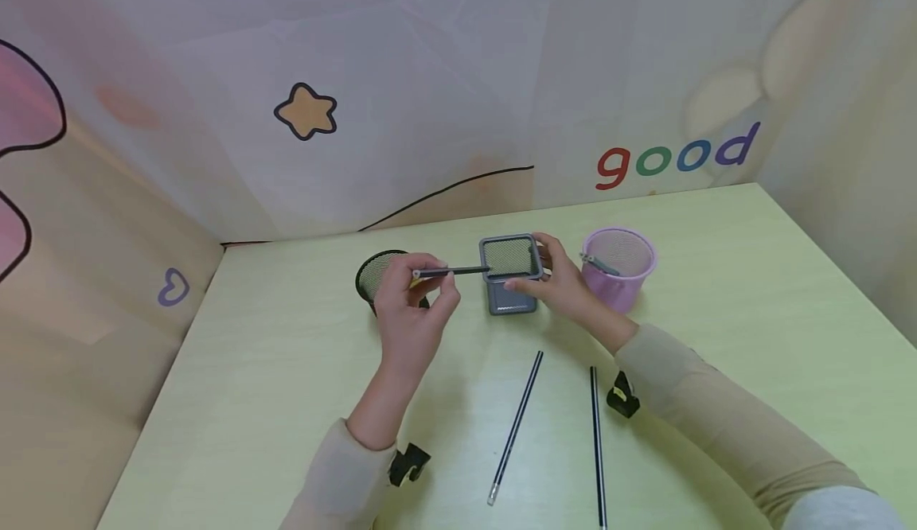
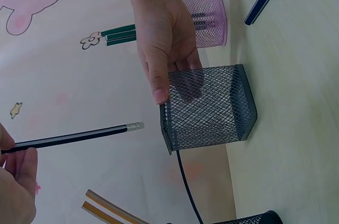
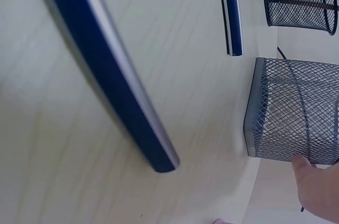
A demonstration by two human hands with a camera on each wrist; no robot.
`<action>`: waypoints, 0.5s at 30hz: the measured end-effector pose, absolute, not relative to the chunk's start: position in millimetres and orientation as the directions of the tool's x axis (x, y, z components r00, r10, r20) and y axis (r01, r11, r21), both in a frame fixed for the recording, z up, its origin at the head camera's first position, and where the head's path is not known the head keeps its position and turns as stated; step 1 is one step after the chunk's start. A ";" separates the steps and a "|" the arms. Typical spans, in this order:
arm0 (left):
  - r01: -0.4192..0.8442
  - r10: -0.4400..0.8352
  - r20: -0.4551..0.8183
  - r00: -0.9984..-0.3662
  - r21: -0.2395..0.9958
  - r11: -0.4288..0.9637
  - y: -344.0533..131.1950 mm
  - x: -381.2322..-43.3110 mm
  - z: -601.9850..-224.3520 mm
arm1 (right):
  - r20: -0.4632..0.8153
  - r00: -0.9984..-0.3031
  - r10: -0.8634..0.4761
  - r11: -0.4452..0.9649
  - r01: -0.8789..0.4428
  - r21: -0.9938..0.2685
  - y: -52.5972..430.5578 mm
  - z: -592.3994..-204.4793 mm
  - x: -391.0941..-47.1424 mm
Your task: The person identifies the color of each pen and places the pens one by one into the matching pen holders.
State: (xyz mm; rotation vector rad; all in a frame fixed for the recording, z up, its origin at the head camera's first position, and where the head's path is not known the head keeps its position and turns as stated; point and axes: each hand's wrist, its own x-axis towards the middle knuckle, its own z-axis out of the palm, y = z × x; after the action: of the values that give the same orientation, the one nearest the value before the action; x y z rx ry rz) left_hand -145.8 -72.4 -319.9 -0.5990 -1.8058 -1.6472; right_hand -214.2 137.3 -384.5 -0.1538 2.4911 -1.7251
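I see the big pale green table (image 1: 716, 291) filling the lower part of the head view, with soft cloth walls close behind it and at both sides, so I have little room at the back but lots of bare top near the bottom of the frame. In the middle stands the square grey wire-mesh pencil cup (image 1: 510, 274). To its right is the round pink mesh cup (image 1: 619, 267), which already has something small in it. To its left is the round black mesh cup (image 1: 376, 277), partly hidden. My right hand (image 1: 562, 279) is curled around the square cup's right side and keeps it steady. My left hand (image 1: 411, 307) pinches one dark striped pencil with a white eraser (image 1: 451, 271); it lies flat in the air, its tip just at the square cup's rim, not inside yet. I think this pencil is about to go in. Two more long dark striped pencils (image 1: 516, 425) (image 1: 597, 446) lie loose on the table near the bottom middle, so I judge most of the work is left.
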 end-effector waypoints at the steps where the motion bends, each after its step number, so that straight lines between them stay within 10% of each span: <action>1: 0.689 -0.072 0.700 -0.711 0.713 0.126 -71.0 -146.9 -321.0 | -0.030 -0.989 -0.146 0.351 -0.024 -0.936 137.4 -384.5 -214.1; 15: 0.660 -0.002 0.672 -0.740 0.727 0.188 -54.6 -163.0 -341.0 | -0.023 -0.990 -0.140 0.345 -0.027 -0.938 137.3 -384.5 -213.3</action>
State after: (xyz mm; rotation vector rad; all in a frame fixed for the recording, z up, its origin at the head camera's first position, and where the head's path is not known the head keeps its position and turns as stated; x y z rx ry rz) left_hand -163.0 -54.6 -341.0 -0.6143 -1.9284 -1.5963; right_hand -213.3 137.3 -384.5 -0.1553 2.4936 -1.7355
